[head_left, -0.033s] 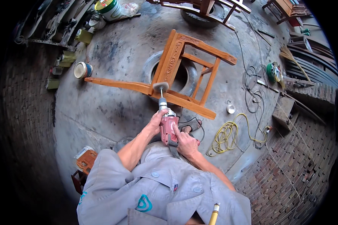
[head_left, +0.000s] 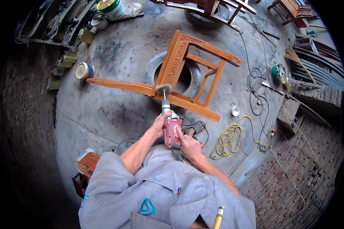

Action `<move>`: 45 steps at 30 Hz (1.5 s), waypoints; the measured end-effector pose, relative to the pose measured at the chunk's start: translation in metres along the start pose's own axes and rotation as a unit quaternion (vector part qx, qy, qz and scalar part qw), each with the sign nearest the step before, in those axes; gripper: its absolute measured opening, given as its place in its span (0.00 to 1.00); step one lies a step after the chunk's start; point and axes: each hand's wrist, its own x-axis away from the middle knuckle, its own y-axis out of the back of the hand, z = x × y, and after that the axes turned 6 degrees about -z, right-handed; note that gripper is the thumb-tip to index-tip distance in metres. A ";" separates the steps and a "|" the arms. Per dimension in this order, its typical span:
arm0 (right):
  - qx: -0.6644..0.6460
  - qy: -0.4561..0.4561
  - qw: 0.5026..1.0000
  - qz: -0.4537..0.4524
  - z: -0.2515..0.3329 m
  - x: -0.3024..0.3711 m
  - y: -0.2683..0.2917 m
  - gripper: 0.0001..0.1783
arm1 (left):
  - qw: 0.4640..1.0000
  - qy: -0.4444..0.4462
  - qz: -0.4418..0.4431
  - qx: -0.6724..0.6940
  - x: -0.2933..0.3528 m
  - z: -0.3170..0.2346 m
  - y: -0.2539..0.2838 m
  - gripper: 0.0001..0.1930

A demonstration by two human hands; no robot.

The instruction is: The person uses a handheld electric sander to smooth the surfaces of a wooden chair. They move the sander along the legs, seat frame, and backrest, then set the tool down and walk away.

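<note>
A red corded power drill (head_left: 172, 134) is held between both hands in front of my body. My left hand (head_left: 159, 125) is wrapped round its front, just behind the chuck. Closed on the drill's rear, my right hand (head_left: 189, 146) has its index finger stretched along the housing. A round, pale sanding pad (head_left: 164, 88) on the drill's shaft touches the wooden chair (head_left: 187, 101) where the back leg meets the seat frame. The orange-brown chair lies on its side, with carved rails and no seat panel. Beneath it lies a tyre (head_left: 152, 68).
A yellow cable (head_left: 230, 139) lies coiled at the right, near dark cables (head_left: 255, 91) and a small white cup (head_left: 234, 111). A paint bucket (head_left: 82, 71) stands left of the chair's leg. More wooden furniture (head_left: 208, 8) rests at the far side; a broom (head_left: 294, 57) leans at right.
</note>
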 end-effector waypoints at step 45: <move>0.033 0.019 0.999 -0.018 -0.051 -0.090 0.038 0.55 | 0.998 -0.043 0.042 -0.023 -0.060 -0.064 -0.066 0.18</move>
